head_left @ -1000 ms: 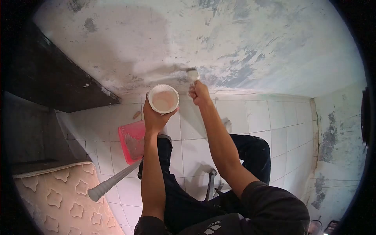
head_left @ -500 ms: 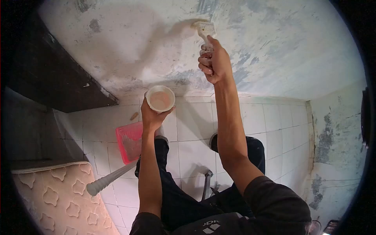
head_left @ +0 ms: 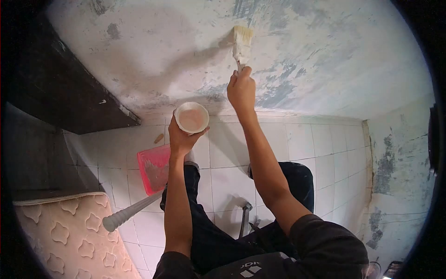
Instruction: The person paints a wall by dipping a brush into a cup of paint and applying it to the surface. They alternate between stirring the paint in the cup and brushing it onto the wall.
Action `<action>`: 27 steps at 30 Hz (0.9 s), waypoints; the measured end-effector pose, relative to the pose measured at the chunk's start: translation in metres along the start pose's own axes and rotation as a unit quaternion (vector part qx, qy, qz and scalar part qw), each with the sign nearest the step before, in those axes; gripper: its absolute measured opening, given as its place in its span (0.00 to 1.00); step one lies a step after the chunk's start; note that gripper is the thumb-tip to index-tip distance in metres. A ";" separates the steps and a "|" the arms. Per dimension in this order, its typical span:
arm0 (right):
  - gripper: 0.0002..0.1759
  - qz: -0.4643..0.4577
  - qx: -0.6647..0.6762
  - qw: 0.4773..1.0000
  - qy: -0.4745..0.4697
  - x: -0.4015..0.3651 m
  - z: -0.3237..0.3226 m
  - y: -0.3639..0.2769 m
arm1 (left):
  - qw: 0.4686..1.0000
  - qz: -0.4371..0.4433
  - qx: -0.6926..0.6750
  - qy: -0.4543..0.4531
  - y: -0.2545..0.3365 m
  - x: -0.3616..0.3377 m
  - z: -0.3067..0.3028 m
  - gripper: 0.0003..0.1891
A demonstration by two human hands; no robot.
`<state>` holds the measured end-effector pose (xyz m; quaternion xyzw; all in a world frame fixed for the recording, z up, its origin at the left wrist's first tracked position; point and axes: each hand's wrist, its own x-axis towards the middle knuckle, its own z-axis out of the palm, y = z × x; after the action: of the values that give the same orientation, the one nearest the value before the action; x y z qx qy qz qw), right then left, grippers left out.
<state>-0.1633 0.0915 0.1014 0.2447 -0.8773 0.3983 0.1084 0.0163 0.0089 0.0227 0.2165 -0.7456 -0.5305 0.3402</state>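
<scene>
Paintbrush (head_left: 242, 46) gripped in right hand (head_left: 242, 92), beyond and right of cup (head_left: 192, 106) clasped in left hand (head_left: 180, 142), pointing lengthwise away.

Up and right of the cup (head_left: 192, 106), the handle end of the brush (head_left: 242, 45) is hidden by the right hand (head_left: 242, 91).

left hand (head_left: 180, 139): curled, thumb spread; right hand (head_left: 242, 92): fisted, extended farther forward; forearms (head_left: 180, 204): bare

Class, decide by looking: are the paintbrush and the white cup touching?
Apart: the head view plainly shows wall between the paintbrush and the white cup.
</scene>
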 end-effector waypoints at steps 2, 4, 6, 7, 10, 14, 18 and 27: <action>0.12 0.034 -0.054 0.997 -0.041 -0.002 0.030 0.025 | 1.000 0.010 0.001 -0.003 -0.001 0.001 0.000 0.37; 0.13 0.069 -0.107 0.989 -0.081 -0.011 0.050 0.045 | 1.000 0.013 0.000 0.001 0.001 0.000 0.001 0.37; 0.13 0.100 -0.116 0.977 -0.150 -0.024 0.063 0.062 | 1.000 0.016 0.000 0.005 0.001 0.003 0.000 0.37; 0.15 0.136 -0.130 0.965 -0.181 -0.031 0.070 0.073 | 1.000 0.009 0.002 0.004 0.001 0.002 -0.001 0.37; 0.17 0.141 -0.209 0.915 -0.314 -0.045 0.098 0.117 | 1.000 -0.006 0.001 0.004 0.002 -0.001 -0.002 0.37; 0.17 0.175 -0.196 0.899 -0.351 -0.049 0.119 0.147 | 1.000 -0.002 0.007 0.011 0.004 0.001 -0.004 0.36; 0.14 0.212 -0.190 0.900 -0.332 -0.056 0.118 0.151 | 1.000 0.002 -0.002 0.005 0.000 0.003 -0.003 0.37; 0.14 0.151 -0.208 0.921 -0.294 -0.029 0.074 0.107 | 1.000 0.003 -0.021 0.009 0.004 0.003 0.000 0.37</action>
<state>-0.1938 0.1062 -0.0273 0.1871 -0.9594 0.1286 -0.1674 0.0144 0.0082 0.0270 0.2113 -0.7322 -0.5429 0.3529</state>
